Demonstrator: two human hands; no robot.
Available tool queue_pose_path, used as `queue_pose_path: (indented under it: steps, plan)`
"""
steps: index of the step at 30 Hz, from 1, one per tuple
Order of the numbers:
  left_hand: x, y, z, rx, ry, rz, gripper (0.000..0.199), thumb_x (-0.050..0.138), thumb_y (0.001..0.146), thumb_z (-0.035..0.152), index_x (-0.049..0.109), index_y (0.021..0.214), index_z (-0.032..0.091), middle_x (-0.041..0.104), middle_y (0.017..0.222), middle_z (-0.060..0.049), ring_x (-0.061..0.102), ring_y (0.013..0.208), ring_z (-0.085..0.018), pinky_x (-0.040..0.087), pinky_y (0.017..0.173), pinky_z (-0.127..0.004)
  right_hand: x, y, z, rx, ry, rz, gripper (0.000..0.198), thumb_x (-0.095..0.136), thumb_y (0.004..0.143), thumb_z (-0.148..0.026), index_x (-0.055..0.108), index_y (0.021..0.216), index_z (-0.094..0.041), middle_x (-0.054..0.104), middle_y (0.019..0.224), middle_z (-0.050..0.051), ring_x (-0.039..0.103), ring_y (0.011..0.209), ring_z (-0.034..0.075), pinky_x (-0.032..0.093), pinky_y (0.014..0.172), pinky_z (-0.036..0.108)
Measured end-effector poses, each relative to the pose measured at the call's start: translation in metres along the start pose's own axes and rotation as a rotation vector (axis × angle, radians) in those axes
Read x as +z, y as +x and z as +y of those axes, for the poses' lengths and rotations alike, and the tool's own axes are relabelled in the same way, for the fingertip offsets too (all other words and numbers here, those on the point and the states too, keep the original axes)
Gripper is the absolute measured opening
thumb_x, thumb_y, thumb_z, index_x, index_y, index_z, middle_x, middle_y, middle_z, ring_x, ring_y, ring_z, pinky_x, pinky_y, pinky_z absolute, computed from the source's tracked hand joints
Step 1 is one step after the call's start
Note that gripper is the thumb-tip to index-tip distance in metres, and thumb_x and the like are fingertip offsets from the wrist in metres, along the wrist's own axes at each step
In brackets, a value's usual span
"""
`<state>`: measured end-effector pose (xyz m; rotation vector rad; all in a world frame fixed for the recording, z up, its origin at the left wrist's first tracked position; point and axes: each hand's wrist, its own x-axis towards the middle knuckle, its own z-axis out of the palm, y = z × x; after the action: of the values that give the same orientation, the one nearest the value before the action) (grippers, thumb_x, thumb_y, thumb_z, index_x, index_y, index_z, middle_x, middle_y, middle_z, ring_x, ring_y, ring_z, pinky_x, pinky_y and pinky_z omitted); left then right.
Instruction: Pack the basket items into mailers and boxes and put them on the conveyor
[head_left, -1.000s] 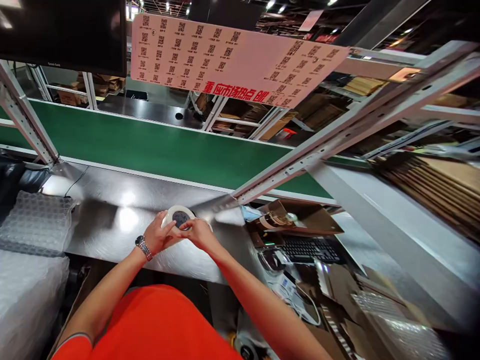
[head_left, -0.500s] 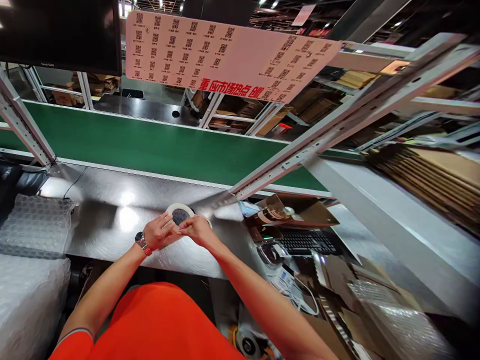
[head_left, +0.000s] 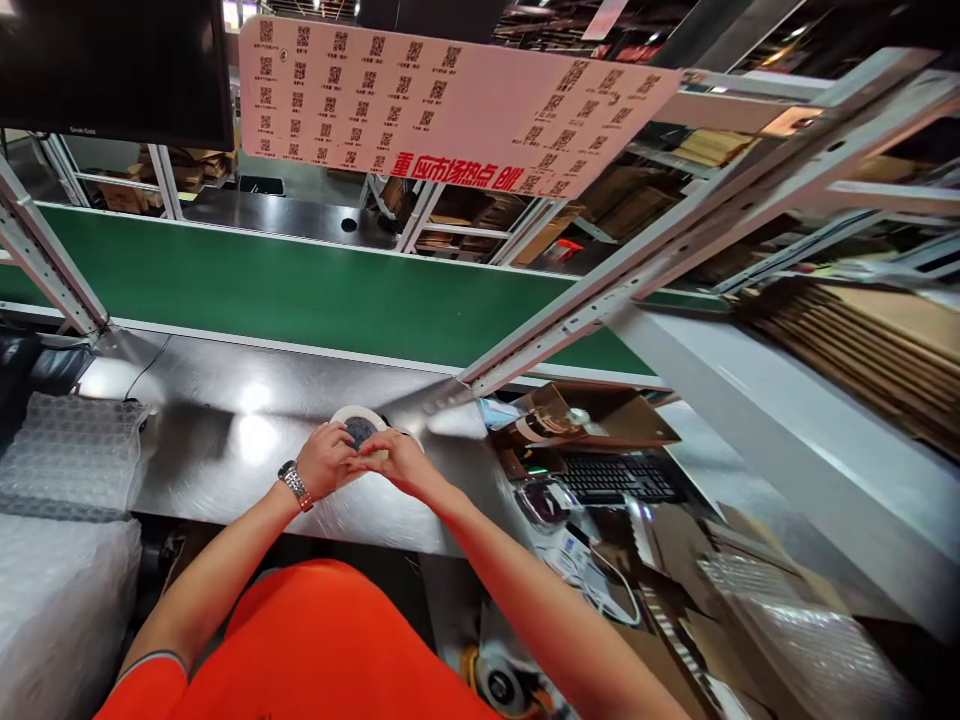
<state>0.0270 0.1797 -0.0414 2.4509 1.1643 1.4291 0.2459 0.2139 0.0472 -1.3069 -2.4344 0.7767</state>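
A pale ring with a dark centre, which looks like a roll of tape, is at the front half of the shiny metal table. My left hand, with a metal watch on its wrist, is closed at the near left side of this roll. From the right, my right hand meets it, thumb and fingers pinched together by the roll's near edge. Whatever sits in that pinch is too small to make out. Behind my right hand, part of another pale rim shows.
Bubble wrap lies at the left. A green conveyor belt runs behind the metal table. On the right are an open cardboard box, a keyboard and cardboard scraps. A slanted metal post rises between.
My left hand's fingers have curled in more and moved slightly right, closer to my right hand. My right hand stays pinched near the same spot. The view has shifted slightly.
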Motion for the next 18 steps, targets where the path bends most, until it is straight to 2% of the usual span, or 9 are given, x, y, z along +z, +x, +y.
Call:
queue_pose_path:
  steps: [4,7,9,11,14,16,18]
  plan:
    - [0.0,0.003,0.001,-0.017,-0.108,0.002,0.012,0.093,0.095,0.03,0.086,0.094,0.021,0.084,0.098,-0.008,0.082,0.106,-0.026,0.071,0.107,-0.05,-0.002,0.006,-0.009,0.052,0.015,-0.052,0.01,0.093,0.084,-0.026,0.087,0.077,-0.024,0.09,0.098,0.008,0.083,0.1,0.027,0.062,0.093,0.037]
    - [-0.001,0.004,0.0,0.004,-0.148,-0.025,0.012,0.09,0.096,0.024,0.083,0.086,0.02,0.082,0.089,-0.005,0.081,0.093,-0.022,0.07,0.112,-0.051,-0.007,0.005,-0.012,0.075,0.002,-0.087,0.01,0.09,0.087,-0.029,0.087,0.08,-0.024,0.089,0.095,0.008,0.081,0.096,0.026,0.061,0.091,0.036]
    - [-0.002,0.005,-0.001,-0.002,-0.131,-0.063,0.016,0.084,0.097,0.02,0.08,0.081,0.021,0.081,0.086,-0.004,0.08,0.085,-0.02,0.069,0.114,-0.051,-0.012,0.001,-0.009,0.037,0.007,-0.042,0.004,0.089,0.087,-0.028,0.087,0.085,-0.024,0.09,0.104,0.008,0.081,0.106,0.027,0.061,0.1,0.038]
    - [-0.004,0.005,0.0,-0.025,-0.101,-0.08,0.016,0.079,0.098,0.016,0.079,0.083,0.021,0.082,0.088,-0.004,0.08,0.086,-0.02,0.068,0.115,-0.052,-0.019,-0.003,-0.001,0.001,0.012,0.053,0.007,0.087,0.089,-0.029,0.088,0.094,-0.024,0.089,0.121,0.01,0.08,0.12,0.029,0.06,0.111,0.042]
    - [-0.004,0.004,0.003,-0.03,-0.074,-0.083,0.01,0.08,0.097,0.017,0.079,0.087,0.021,0.082,0.09,-0.005,0.079,0.09,-0.022,0.068,0.113,-0.053,-0.031,-0.003,0.01,0.107,-0.043,0.171,0.022,0.075,0.101,-0.034,0.088,0.115,-0.023,0.087,0.129,0.013,0.081,0.116,0.028,0.063,0.106,0.041]
    - [-0.002,0.004,0.008,-0.021,-0.04,-0.077,0.006,0.086,0.094,0.021,0.081,0.092,0.021,0.082,0.092,-0.006,0.079,0.097,-0.025,0.069,0.11,-0.053,-0.037,0.002,0.01,0.205,-0.13,0.125,0.029,0.067,0.107,-0.037,0.087,0.122,-0.023,0.088,0.123,0.012,0.082,0.106,0.026,0.063,0.096,0.036]
    - [0.003,0.004,0.017,-0.031,0.02,-0.063,0.012,0.093,0.09,0.024,0.083,0.096,0.02,0.081,0.092,-0.007,0.078,0.103,-0.028,0.07,0.101,-0.052,-0.041,0.009,0.004,0.246,-0.266,0.018,0.031,0.066,0.11,-0.04,0.089,0.121,-0.022,0.089,0.119,0.012,0.083,0.104,0.027,0.06,0.09,0.032]
